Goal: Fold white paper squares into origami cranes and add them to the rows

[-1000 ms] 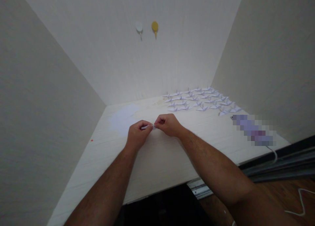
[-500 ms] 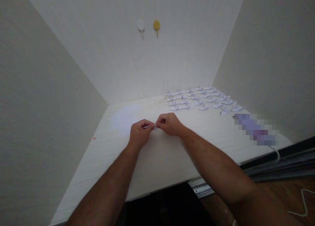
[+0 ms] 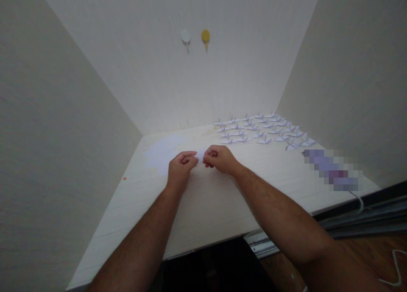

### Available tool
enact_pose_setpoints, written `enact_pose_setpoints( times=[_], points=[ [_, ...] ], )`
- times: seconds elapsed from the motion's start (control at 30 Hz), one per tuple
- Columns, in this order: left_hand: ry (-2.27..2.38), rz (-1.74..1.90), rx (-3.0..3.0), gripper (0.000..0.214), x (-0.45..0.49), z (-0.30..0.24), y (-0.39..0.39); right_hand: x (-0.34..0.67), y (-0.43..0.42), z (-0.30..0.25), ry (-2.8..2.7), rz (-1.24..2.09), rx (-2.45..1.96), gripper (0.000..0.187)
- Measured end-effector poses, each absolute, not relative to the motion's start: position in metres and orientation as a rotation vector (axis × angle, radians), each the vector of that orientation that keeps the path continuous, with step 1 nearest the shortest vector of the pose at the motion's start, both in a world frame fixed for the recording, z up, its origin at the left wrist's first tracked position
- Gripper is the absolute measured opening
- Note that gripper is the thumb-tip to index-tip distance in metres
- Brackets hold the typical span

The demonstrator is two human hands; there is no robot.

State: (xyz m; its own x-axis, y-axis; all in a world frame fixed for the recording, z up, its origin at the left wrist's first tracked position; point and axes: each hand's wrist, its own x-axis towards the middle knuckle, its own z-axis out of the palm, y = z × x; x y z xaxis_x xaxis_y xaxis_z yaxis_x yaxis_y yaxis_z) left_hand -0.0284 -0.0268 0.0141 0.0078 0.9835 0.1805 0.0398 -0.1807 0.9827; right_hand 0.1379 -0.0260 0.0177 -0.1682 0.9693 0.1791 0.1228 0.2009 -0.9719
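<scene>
Between my fingertips, above the middle of the white table, is a small piece of white folded paper. My left hand pinches its left side between thumb and fingers. On the other side my right hand grips the paper with thumb and bent fingers. The fingers cover much of the paper, so its exact folds cannot be made out. Behind and left of my left hand lie flat white paper sheets. Several white paper cranes stand in rows at the back right of the table.
A blurred-out object with a white cable lies near the right edge. White walls enclose the table on three sides. A white hook and a yellow hook hang on the back wall. A small red speck is at the left.
My fingertips have parted slightly, and more of the white paper shows between them. The whole view has shifted a little; the cranes and sheets stay in place.
</scene>
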Motion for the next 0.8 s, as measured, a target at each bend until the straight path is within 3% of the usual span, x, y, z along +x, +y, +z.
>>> enact_pose_setpoints(
  times=[0.1, 0.23, 0.37, 0.63, 0.8],
  points=[
    [1.128, 1.277, 1.441, 0.041, -0.0282, 0.0166, -0.0285, 0.1372, -0.0274, 0.0190, -1.482, 1.058, -1.081, 0.007],
    [1.200, 1.224, 1.445, 0.021, -0.0284, 0.0155, -0.0277, 0.1357, -0.0277, 0.0156, -1.489, 0.998, -1.067, 0.009],
    [1.221, 1.254, 1.425, 0.015, -0.0281, 0.0139, -0.0265, 0.1338, -0.0285, 0.0116, -1.538, 0.844, -1.108, 0.015],
    [1.182, 1.176, 1.358, 0.025, -0.0229, 0.0184, -0.0313, 0.1301, -0.0344, 0.0171, -1.782, 0.313, -1.270, 0.015],
    [1.347, 1.130, 1.422, 0.030, -0.0255, 0.0135, -0.0287, 0.1291, -0.0340, 0.0169, -1.858, 0.169, -1.275, 0.019]
  ],
)
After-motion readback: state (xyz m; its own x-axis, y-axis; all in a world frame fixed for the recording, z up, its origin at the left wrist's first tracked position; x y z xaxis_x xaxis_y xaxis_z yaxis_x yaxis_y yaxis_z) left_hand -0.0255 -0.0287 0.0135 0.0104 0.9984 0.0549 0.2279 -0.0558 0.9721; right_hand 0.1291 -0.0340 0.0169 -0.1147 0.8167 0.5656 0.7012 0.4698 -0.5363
